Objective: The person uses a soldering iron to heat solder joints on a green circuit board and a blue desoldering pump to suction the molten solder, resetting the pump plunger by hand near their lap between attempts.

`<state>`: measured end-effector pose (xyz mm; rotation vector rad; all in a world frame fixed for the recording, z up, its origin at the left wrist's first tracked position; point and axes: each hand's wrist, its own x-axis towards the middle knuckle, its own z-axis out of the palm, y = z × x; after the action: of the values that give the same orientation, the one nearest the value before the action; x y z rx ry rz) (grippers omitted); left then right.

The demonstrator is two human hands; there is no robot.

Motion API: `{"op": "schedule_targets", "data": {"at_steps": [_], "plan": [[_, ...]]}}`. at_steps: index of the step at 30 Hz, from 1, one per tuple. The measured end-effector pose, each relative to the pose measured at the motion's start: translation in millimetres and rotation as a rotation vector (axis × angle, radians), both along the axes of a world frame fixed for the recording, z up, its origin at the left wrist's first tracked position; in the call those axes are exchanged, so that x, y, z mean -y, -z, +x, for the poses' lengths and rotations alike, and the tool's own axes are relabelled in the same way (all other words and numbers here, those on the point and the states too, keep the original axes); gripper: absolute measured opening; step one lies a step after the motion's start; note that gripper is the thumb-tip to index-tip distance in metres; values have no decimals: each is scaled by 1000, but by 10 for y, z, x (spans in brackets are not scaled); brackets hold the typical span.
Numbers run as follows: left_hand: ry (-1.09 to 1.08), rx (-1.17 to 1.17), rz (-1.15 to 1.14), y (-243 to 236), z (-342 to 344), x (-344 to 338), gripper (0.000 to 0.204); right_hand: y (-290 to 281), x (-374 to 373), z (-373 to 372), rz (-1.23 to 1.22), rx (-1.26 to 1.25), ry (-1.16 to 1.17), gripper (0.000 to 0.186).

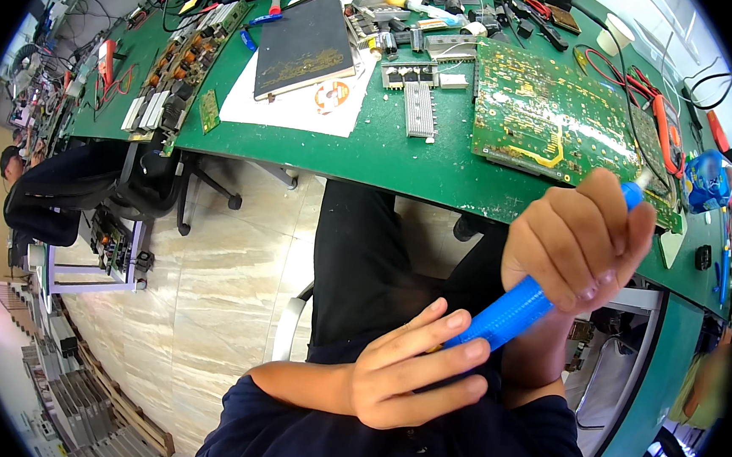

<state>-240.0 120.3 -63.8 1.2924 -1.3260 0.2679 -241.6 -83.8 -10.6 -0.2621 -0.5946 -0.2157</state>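
Observation:
A blue solder sucker (509, 313) with a pale tip slants above my lap, its tip pointing up and to the right. My right hand (573, 239) is wrapped round its upper part, close to the table's front edge. At the tool's lower end is my left hand (411, 372), its fingers stretched out and apart against the tube. The palm side of that hand and the tool's rear end are hidden. Just beyond my right hand lies a large green circuit board (552, 114), solder side up, partly covered by the hand.
The green table (303, 152) also carries a black notebook (306, 46) on white paper, a finned heatsink (419, 109), a long component-filled board (182, 71), red leads and a white cup (615, 35). A blue packet (709, 180) is at right. A black chair (72, 187) stands left.

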Motion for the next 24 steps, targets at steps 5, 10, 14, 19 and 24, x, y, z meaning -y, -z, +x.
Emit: {"op": "schedule_targets", "data": {"at_steps": [5,10,14,19,24], "plan": [[-30,-98,96,-19,30,-45,55,62,-25,81,-21,32,4,33],[-68,-114,55,-23,53,-47,51,22,-62,117,-70,27,34,33],[-105,-138,11,-20,17,-38,49,-58,-102,116,-112,3,36,33],[-132,-123,-1,4,-21,-95,45,-99,-138,112,-97,-2,-13,30],[-176,-128,-29,32,-55,-89,44,-65,-178,179,-48,46,-49,30]]}}
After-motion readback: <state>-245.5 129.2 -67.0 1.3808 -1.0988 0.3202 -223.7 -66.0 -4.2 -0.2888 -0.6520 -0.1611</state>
